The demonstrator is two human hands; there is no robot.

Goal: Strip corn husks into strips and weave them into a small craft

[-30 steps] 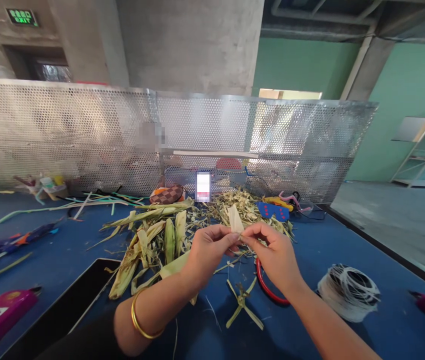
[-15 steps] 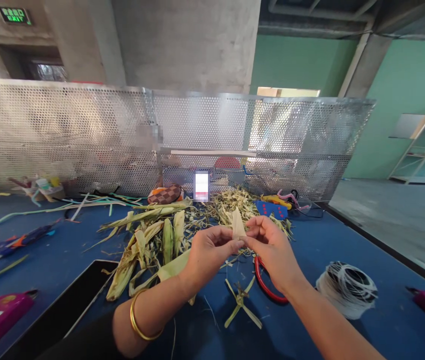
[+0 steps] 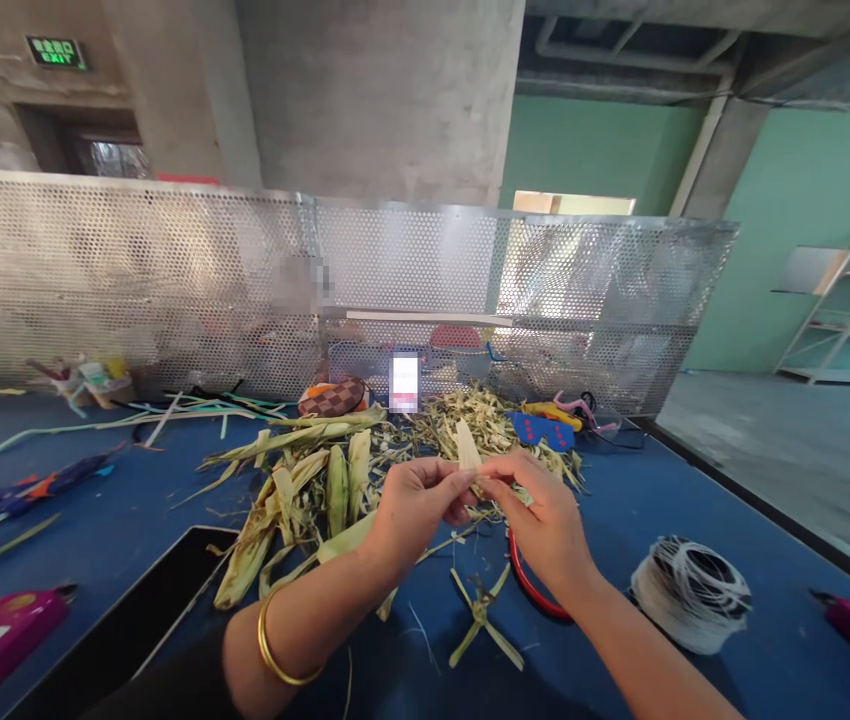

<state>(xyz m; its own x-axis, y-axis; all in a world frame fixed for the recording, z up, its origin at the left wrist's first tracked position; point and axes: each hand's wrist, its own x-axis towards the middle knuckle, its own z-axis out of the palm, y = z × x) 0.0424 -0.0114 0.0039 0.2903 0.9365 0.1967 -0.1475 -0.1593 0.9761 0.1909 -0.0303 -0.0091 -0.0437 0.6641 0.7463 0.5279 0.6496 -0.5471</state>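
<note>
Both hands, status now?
Left hand: closed, fingers pinching the pale husk strip near its lower end.
Right hand: closed, pinching the same strip beside the left.

Perforated metal screen (image 3: pixel 410 255) backs the blue surface (image 3: pixel 605 520); beyond, concrete wall (image 3: pixel 372 100), green wall (image 3: pixel 822 190), glowing exit sign (image 3: pixel 56 52), metal shelving rack (image 3: pixel 837 377), grey floor (image 3: pixel 740 430).

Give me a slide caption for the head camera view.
Left hand and right hand pinch a pale husk strip above a blue table.

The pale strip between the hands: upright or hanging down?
Upright: the pale strip rises above the left hand and right hand, which pinch its lower end.
</note>
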